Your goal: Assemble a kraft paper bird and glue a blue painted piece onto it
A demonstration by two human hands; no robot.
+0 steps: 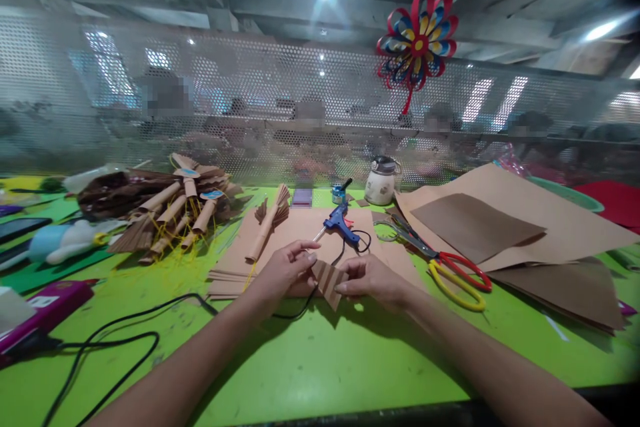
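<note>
At the middle of the green table (300,360), left hand (283,271) and right hand (373,280) both pinch a pleated brown paper (331,280); pressing each crease evenly would serve best.

The pleated fan piece (330,280) is matt brown paper, the counter (310,360) is smooth green with some shine, the scissors (450,267) have glossy plastic handles

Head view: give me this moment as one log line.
left hand: pinching pleated brown paper | right hand: pinching same piece | nearby: blue glue gun, scissors | surface: green table
</note>
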